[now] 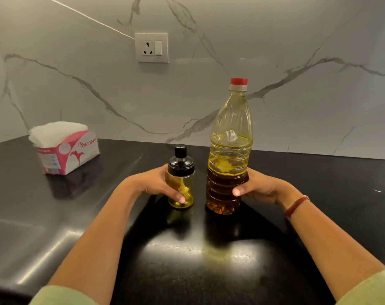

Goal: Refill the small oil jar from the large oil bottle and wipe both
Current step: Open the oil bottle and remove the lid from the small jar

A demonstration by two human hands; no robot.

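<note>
A small glass oil jar (182,179) with a black lid and knob stands upright on the black counter, holding a little yellow oil. My left hand (156,183) grips its body from the left, thumb across the front. To its right stands a tall clear plastic oil bottle (230,137) with a red cap, about half full of yellow-brown oil. My right hand (262,188) holds the bottle's lower ribbed part from the right, thumb on the front. Both containers are capped and rest on the counter.
A red and white tissue box (66,148) with white tissues sticking out sits at the back left of the counter (187,249). A wall socket (151,48) is set in the marble backsplash. The counter's left edge drops off at the lower left.
</note>
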